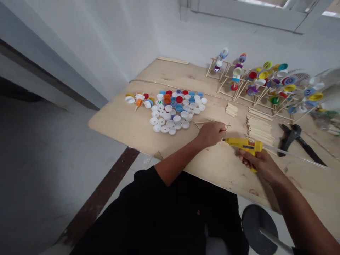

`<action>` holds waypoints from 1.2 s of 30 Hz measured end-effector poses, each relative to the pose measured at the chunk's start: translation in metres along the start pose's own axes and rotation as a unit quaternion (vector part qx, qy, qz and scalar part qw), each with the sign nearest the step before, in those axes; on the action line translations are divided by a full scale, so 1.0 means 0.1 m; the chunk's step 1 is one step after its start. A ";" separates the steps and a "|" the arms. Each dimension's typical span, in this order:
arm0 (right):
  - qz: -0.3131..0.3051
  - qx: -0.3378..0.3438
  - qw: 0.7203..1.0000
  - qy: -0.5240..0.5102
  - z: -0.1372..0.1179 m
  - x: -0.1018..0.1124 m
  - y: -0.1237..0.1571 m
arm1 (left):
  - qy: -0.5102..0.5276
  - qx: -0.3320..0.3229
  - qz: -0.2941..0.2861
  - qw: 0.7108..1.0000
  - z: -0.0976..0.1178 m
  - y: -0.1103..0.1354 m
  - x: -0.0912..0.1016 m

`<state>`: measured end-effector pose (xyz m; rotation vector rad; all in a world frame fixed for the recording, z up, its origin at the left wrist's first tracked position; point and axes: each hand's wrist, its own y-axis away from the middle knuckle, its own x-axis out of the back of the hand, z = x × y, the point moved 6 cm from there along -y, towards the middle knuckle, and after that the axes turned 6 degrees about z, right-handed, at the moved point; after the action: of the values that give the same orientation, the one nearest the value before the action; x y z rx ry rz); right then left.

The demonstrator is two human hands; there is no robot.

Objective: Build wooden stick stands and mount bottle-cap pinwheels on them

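My right hand (261,163) grips a yellow glue gun (245,144), its nozzle pointing left at the thin wooden sticks (205,123) that my left hand (211,133) pinches on the plywood table (132,124). The left fingers are closed on the sticks near where they cross. A clear glue rod sticks out of the back of the gun to the right.
A patch of white, blue and red bottle caps (175,108) lies left of my hands. Stacks of wooden sticks (259,125) lie to the right, with black pliers (290,136) beyond. Several stick-and-cap models (265,83) stand at the back. A round stool (259,225) is below.
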<state>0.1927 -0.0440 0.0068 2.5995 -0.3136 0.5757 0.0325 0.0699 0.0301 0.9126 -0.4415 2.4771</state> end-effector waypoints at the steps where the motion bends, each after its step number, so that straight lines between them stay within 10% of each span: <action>1: 0.000 -0.002 1.000 0.000 0.01 0.00 0.00 | -0.001 0.000 -0.001 1.000 0.00 0.00 0.00; 36: 0.030 0.029 0.998 0.041 -0.03 0.02 -0.01 | -0.011 0.013 -0.023 1.000 0.00 -0.01 -0.02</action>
<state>0.1933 -0.0417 0.0095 2.6211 -0.3535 0.7208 0.0345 0.0700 0.0284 0.9511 -0.3909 2.4384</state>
